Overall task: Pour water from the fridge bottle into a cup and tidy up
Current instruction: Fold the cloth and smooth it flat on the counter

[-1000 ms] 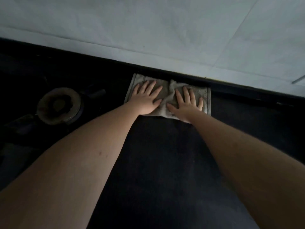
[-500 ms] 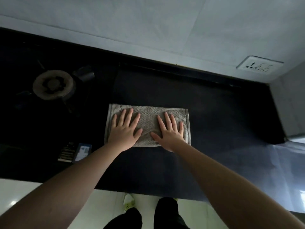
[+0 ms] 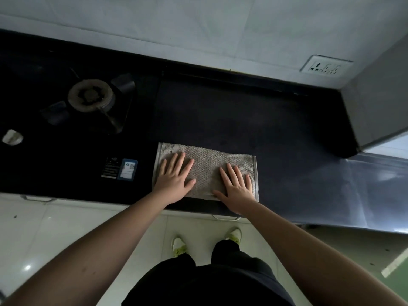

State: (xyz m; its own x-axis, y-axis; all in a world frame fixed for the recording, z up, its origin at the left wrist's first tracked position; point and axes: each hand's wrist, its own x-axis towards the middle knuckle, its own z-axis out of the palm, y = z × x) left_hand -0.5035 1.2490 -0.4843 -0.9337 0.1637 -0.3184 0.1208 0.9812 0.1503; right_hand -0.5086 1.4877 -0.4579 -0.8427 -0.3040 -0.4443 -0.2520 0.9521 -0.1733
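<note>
Left hand (image 3: 174, 180) and right hand (image 3: 237, 187) press flat, fingers spread, on grey textured rectangular cloth (image 3: 206, 171). Grip wide, both hands. Cloth lies at front edge of dark worktop (image 3: 242, 120).

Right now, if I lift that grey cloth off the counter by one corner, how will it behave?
The cloth will probably droop and unfold, since it is soft, textured fabric lying flat under your left hand and right hand. It looks thin, so likely light. Pushed, it may bunch on the dark counter unless pressed flat.
</note>
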